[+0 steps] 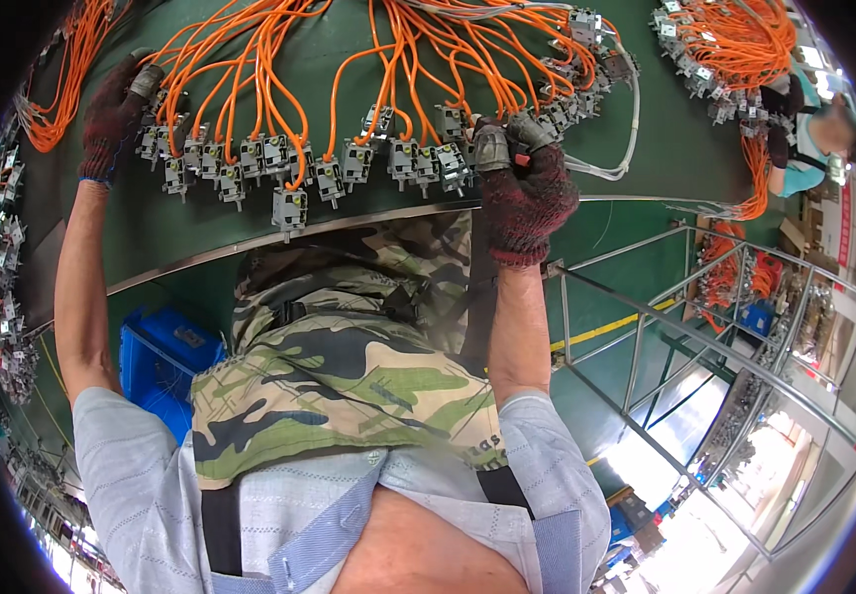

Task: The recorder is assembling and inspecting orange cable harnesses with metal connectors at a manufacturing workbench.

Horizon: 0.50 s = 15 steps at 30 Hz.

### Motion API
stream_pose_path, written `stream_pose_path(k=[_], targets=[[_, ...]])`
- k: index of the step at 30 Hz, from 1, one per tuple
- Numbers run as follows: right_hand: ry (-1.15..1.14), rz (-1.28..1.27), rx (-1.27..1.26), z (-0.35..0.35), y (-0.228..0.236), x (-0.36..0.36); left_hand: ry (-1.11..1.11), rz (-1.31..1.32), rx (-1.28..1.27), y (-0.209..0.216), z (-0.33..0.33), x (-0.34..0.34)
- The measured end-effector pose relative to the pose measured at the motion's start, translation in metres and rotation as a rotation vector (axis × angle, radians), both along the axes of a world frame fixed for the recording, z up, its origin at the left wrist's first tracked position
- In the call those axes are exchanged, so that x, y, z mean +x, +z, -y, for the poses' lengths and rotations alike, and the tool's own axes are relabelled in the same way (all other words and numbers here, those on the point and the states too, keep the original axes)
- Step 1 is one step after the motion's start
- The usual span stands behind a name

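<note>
Orange cables (pixel 271 79) fan out over a dark green tabletop (pixel 329 223), with grey metal connectors (pixel 290 210) on their near ends. At the left edge of the bundle is my left hand (pixel 111 124), in a dark red knit glove with grey-covered fingertips. Its fingers are drawn together beside the cables; what they grip is hidden. My right hand (pixel 529 198), gloved alike, is above the table's near edge, right of the middle connectors. Its fingers curl round a small dark thing with a red part (pixel 522 159), mostly covered by the glove. Several connectors lie just beyond it.
A white cable (pixel 634 119) loops at the right. More orange cable bundles lie at the far right (pixel 735 49) and far left (pixel 71 69). A blue bin (pixel 155 346) stands below the table, a metal frame (pixel 636 366) to the right. Another person (pixel 814 144) is at the far right.
</note>
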State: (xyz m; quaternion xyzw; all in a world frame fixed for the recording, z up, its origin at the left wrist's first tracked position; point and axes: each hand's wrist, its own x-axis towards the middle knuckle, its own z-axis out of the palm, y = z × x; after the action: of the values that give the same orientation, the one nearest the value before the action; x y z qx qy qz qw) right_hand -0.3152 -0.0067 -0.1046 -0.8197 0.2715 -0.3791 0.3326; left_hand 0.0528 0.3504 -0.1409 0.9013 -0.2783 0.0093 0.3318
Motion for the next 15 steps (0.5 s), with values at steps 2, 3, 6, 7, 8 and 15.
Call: stream_pose_path(k=[2,3,6,7,8,15], targets=[[-0.001,-0.001,-0.004,0.004,-0.002,-0.001,0.013,0.025,0.022,0.003,0.005,-0.005],[0.008,0.021,-0.030,0.009,-0.005,-0.001,0.066,0.032,0.022,0.002,0.008,-0.009],[0.039,0.084,-0.074,0.023,-0.016,0.001,0.171,0.053,0.049,0.012,0.022,-0.028],[0.062,0.123,-0.094,0.028,-0.019,0.002,0.223,0.062,0.072,0.015,0.028,-0.036],[0.063,0.125,-0.095,0.035,-0.019,0.003,0.224,0.064,0.072,0.017,0.031,-0.042],[0.125,0.089,-0.047,0.113,-0.013,0.002,0.281,0.148,0.259,0.036,0.076,-0.101]])
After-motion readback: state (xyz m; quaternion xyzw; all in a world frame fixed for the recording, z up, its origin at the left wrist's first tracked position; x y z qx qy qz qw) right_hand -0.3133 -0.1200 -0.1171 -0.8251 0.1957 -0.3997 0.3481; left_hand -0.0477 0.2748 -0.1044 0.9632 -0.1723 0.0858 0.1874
